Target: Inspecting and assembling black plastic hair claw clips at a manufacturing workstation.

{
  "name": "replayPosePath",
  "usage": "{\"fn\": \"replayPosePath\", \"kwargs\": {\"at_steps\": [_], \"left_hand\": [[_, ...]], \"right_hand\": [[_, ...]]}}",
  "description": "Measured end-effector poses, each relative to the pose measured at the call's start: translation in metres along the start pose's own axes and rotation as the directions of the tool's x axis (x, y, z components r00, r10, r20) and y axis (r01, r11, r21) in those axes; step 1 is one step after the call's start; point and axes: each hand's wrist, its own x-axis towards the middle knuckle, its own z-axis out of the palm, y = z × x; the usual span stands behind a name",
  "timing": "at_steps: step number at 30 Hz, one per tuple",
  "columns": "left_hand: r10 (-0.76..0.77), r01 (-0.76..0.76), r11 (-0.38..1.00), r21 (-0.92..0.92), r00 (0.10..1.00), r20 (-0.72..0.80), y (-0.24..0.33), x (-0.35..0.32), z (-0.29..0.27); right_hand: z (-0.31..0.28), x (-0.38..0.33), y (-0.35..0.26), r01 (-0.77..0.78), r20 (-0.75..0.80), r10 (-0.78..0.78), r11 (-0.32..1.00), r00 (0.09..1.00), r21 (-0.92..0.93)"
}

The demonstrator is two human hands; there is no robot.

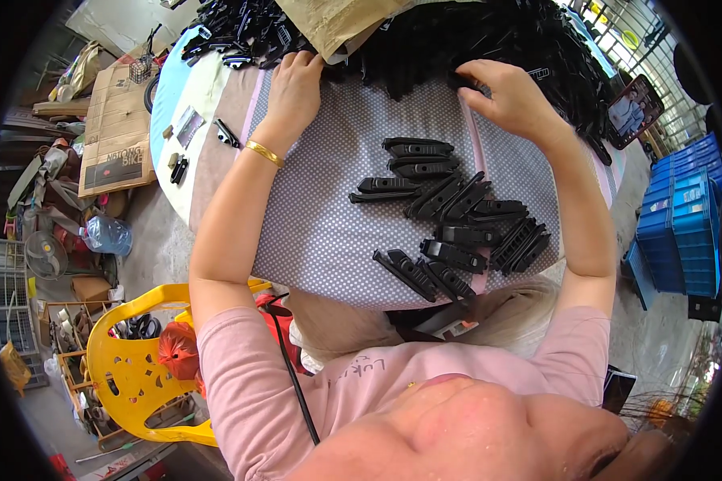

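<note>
Desk [337, 232], dotted cloth: landmark. Black plastic heap [473, 40] along its far edge. Sorted clips [449, 224] at centre. Left hand [295, 84] rests loosely curled beside heap; right hand [509, 96] pinches one piece. Best lifted singly, aligned.

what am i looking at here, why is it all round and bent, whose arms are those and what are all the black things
There is one picture, taken by a wide fisheye camera worn on a person's head and looking down, which is why straight edges bend near the rim. The arms coming up from below are that person's own; there is no machine.

The left hand, with a gold bangle on its wrist, and the right hand both reach into a big pile of black plastic parts at the far side of the table. What either hand grips is hidden.

Nearer, on a grey dotted cloth, lie more of the black parts, loosely laid out. A yellow plastic chair stands at the left.
</note>
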Motion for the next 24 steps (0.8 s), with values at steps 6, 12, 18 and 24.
{"fn": "replayPosePath", "kwargs": {"at_steps": [6, 12, 18, 24], "left_hand": [[-0.061, 0.068, 0.996, -0.061, 0.993, 0.1, 0.024, -0.01, -0.025], [-0.117, 0.561, 0.424, -0.711, 0.812, 0.572, 0.058, -0.004, -0.043], [-0.018, 0.668, -0.115, -0.735, 0.739, 0.674, 0.063, -0.008, -0.041], [0.026, 0.69, -0.184, -0.7, 0.715, 0.698, 0.083, -0.012, -0.044]], "right_hand": [[0.011, 0.002, -0.011, 0.122, -0.086, -0.112, 0.984, 0.99, 0.126], [0.015, 0.002, -0.028, 0.206, -0.192, -0.145, 0.912, 0.971, 0.355], [0.016, -0.002, -0.046, -0.073, -0.027, 0.124, 0.731, 0.992, 0.678], [0.026, -0.003, -0.045, -0.153, 0.015, 0.206, 0.674, 0.978, 0.722]]}}
